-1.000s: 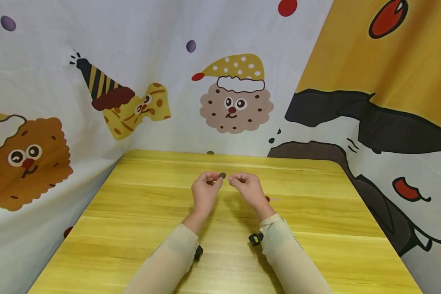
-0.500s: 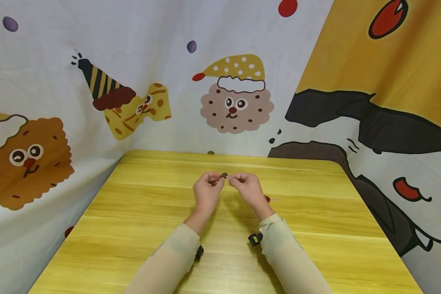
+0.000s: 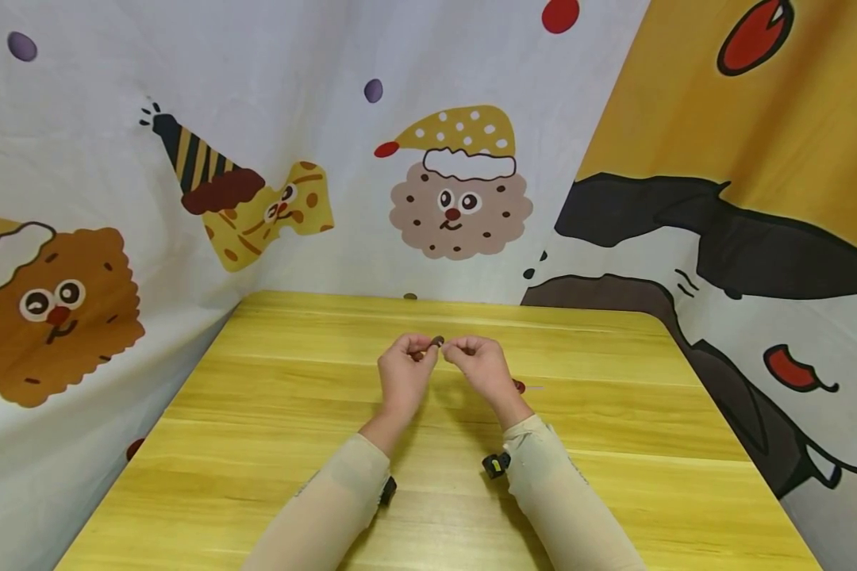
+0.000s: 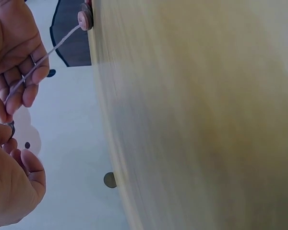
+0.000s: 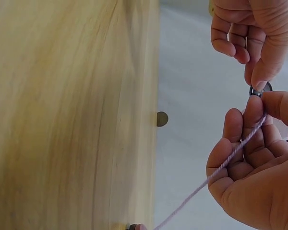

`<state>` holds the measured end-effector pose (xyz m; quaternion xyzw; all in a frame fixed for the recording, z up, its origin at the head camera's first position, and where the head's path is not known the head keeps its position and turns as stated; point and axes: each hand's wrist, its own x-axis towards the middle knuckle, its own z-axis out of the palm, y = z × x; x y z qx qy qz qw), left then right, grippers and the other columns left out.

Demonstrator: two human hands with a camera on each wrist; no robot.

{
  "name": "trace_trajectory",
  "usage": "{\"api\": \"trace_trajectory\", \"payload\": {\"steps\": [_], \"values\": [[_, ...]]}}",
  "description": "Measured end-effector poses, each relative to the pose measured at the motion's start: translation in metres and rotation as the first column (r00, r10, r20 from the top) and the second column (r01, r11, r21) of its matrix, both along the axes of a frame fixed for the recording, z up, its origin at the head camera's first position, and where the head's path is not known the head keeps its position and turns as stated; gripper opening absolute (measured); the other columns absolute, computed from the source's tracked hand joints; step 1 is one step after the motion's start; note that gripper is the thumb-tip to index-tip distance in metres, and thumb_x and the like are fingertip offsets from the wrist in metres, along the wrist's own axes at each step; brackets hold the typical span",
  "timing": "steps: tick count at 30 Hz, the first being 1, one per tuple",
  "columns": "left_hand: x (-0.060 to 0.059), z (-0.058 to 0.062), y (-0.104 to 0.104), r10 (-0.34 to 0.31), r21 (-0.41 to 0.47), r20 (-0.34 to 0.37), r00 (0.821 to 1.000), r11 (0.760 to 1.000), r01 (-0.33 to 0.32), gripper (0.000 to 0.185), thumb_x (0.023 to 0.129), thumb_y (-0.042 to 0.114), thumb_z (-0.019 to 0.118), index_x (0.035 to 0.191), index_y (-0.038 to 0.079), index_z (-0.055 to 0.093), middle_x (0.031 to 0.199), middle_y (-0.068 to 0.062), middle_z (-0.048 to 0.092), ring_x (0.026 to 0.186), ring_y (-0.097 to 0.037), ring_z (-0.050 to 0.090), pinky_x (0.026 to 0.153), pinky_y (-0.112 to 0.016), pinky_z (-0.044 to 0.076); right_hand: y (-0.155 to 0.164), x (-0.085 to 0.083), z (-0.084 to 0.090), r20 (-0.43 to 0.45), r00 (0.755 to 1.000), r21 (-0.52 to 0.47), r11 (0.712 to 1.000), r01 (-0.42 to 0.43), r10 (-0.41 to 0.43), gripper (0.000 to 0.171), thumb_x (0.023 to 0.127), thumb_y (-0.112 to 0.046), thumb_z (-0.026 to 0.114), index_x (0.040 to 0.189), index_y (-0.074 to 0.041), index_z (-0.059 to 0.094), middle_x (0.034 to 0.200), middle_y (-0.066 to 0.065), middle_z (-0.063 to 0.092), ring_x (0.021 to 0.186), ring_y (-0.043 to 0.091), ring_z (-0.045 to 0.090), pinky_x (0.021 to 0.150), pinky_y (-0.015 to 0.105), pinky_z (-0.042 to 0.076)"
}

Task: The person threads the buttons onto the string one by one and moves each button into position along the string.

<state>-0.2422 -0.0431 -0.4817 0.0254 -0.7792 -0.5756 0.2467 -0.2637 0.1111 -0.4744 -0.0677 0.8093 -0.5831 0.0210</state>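
Observation:
Over the middle of the yellow wooden table [image 3: 614,444], my two hands meet fingertip to fingertip. My left hand [image 3: 420,350] pinches a small dark ring-shaped bead [image 3: 436,341], seen close up between thumb and finger in the right wrist view [image 5: 257,91]. My right hand [image 3: 460,348] pinches the end of a thin purple string [image 5: 221,167] right at the bead. The string [image 4: 43,57] runs down to a reddish bead [image 4: 85,19] lying on the table by my right wrist [image 3: 519,386].
Cartoon-print cloth [image 3: 186,119] hangs close around the table's back and both sides. The table's far edge [image 3: 436,305] lies just beyond my hands. Small black wrist cameras [image 3: 496,464] sit on my sleeves.
My left hand has edged slightly right, bringing the dark bead closer to my right fingertips. The right hand has barely moved.

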Motion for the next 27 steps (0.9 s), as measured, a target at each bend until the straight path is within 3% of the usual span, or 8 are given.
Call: {"api": "trace_trajectory", "payload": {"steps": [18,23,27], "values": [[0.0008,-0.0013,0.0049,-0.001,-0.15,-0.129,0.992,0.988,-0.019,0.009,0.089,0.004,0.085,0.092,0.008,0.077,0.084,-0.006,0.079,0.073,-0.023,0.071,0.064,-0.024,0.055,0.0002,-0.0009,-0.0006,0.021,0.999,-0.037,0.999,0.04,-0.039,0.026,0.101,-0.033,0.072,0.105,-0.011,0.083,0.108,0.005,0.079,0.101,0.02,0.066,0.091,0.037,0.053],[0.0011,-0.0012,0.0051,-0.031,-0.14,-0.137,0.99,0.99,0.012,0.013,0.09,0.002,0.083,0.102,0.004,0.079,0.089,-0.009,0.08,0.079,-0.026,0.075,0.069,-0.033,0.063,0.0002,0.0002,0.0004,0.023,0.999,-0.043,0.998,0.038,-0.037,0.025,0.102,-0.034,0.072,0.107,-0.012,0.083,0.11,0.006,0.079,0.107,0.022,0.07,0.094,0.041,0.055],[0.0015,-0.0007,0.0041,-0.087,-0.086,-0.092,0.992,0.993,0.079,0.021,0.09,-0.001,0.081,0.11,0.001,0.081,0.091,-0.012,0.08,0.082,-0.028,0.075,0.076,-0.042,0.065,-0.0005,0.0002,0.0006,0.021,0.999,-0.054,0.998,0.035,-0.033,0.025,0.102,-0.033,0.072,0.108,-0.011,0.083,0.11,0.006,0.08,0.106,0.02,0.071,0.094,0.038,0.055]]}}
